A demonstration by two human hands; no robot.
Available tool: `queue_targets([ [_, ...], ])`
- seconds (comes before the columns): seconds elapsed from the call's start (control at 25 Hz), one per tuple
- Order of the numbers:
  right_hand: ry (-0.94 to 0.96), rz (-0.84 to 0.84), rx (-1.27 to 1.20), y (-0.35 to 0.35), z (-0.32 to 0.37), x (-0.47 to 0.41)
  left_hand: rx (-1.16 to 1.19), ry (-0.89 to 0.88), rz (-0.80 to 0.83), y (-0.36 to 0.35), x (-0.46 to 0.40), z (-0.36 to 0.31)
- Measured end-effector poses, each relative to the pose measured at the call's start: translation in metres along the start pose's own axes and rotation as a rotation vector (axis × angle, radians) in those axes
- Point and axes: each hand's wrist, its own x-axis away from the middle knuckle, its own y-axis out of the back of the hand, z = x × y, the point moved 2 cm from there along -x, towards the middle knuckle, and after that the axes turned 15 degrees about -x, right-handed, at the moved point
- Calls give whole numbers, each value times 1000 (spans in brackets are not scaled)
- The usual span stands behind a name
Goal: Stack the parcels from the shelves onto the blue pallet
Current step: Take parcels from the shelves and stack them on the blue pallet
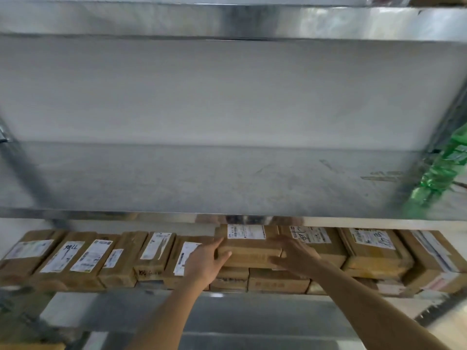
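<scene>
Both hands reach into a metal shelf unit and bracket one parcel (pixel 249 246), a flat brown box with a white label on top, lying on other boxes near the middle of the lower shelf (pixel 252 295). The left hand (pixel 207 260) lies against the parcel's left end, its fingers fairly straight and spread along the cardboard, its thumb at the front corner. The right hand (pixel 294 256) lies at the right end with fingers spread and loosely bent over the box's edge; whether they really grip it I cannot tell, since the frame is blurred. The parcel sits just under the front lip of the upper shelf (pixel 227 178), whose bare steel top fills the middle of the view. A row of similar brown parcels runs along the lower shelf on both sides: labelled boxes (pixel 75 258) standing side by side at the left, and flat stacked boxes (pixel 374 248) at the right. Something green wrapped in plastic (pixel 439 170) shows at the right edge, beside the upper shelf.
</scene>
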Motion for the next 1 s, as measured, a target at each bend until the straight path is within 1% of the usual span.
queue_targets([
  [0.28, -56, -49, 0, -21, -25, -38, 82, -35, 71, -32, -47, 3],
  [0.44, -28, -78, -10, -27, -31, -55, 185, -36, 64, -40, -62, -1],
  [0.64, -21, -116, -32, -36, -36, -65, 404, -22, 48, -48, -69, -3],
  [0.84, 5, -169, -68, -43, -40, -66, 510, -12, 22, -57, -69, 4],
  [1.0, 32, -189, -96, -47, -42, -65, 556, -38, 7, -63, -70, 6],
])
